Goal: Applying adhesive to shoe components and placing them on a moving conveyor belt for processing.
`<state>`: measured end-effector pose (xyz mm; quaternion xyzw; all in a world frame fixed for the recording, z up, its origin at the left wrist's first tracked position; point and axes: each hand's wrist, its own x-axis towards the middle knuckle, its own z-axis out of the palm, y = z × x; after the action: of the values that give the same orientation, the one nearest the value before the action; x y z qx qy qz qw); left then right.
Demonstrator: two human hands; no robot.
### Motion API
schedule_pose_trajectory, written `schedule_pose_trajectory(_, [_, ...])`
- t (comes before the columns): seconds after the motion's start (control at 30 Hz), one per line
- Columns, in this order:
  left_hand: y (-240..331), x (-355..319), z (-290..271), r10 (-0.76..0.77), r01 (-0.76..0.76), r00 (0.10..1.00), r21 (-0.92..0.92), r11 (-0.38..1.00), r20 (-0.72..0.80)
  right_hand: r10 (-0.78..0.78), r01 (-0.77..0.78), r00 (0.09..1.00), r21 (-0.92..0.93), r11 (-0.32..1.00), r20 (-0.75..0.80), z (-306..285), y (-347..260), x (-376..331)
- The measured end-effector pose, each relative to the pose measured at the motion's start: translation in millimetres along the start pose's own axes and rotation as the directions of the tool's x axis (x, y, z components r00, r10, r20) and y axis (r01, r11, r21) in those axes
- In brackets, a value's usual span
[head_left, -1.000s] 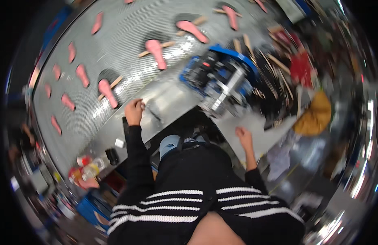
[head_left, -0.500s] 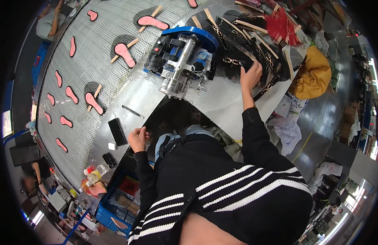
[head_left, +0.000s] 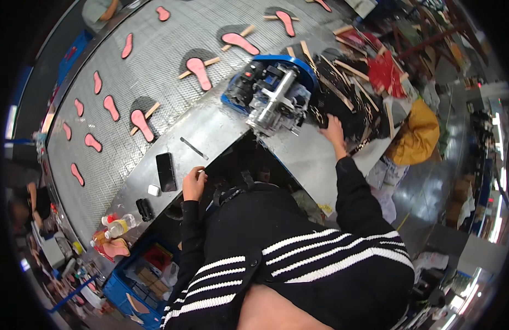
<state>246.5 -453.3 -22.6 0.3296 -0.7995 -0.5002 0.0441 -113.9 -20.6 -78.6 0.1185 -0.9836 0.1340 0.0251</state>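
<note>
A wide mesh conveyor belt (head_left: 155,71) fills the upper left, carrying pink shoe insoles (head_left: 199,73) spaced in rows, several lying on dark pads with wooden sticks. Below it runs a metal workbench (head_left: 210,132), bare steel along its near edge. At the bench corner sits a blue-framed motor unit (head_left: 271,99) with a silver shaft pointing toward the person. To its right lies a heap of black cut pieces (head_left: 353,110) with wooden sticks among them, and beyond that a red cloth (head_left: 386,71) and a yellow bag (head_left: 419,135).

The right hand (head_left: 334,131) reaches out to the near edge of the black heap and touches it, fingers bent; whether it pinches a piece cannot be told. The left hand (head_left: 194,184) rests on the bench edge, loosely curled, holding nothing that shows. Just beside it lie a black phone (head_left: 166,171), a thin dark tool (head_left: 194,148) and a small white case (head_left: 153,190).

Judging by the layout, many insoles already ride the belt, while the black heap looks largely unworked, so much seems left.
</note>
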Motion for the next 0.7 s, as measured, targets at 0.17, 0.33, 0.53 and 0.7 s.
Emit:
schedule_pose_trajectory(0.17, [-17, -6, -5, 0.055, -0.067, 0.982, 0.061, 0.996, 0.181, 0.220, -0.212, 0.976, -0.245, 0.946, 0.006, 48, 1, -30])
schedule_pose_trajectory(0.33, [-15, -16, -5, 0.149, -0.177, 0.960, 0.102, 0.979, 0.239, 0.258, -0.247, 0.937, -0.074, 0.966, 0.237, 43, -18, -54])
schedule_pose_trajectory(0.53, [12, -24, 7, 0.094, 0.012, 0.935, -0.296, 0.955, 0.341, 0.166, -0.609, 0.726, 0.736, -0.294, 0.667, -13, -89, -132])
schedule_pose_trajectory(0.7, [116, -11, 7, 0.323, -0.110, 0.802, -0.407, 0.907, 0.503, -0.052, -0.347, 0.938, 0.928, -0.136, 0.343, -68, -168, -176])
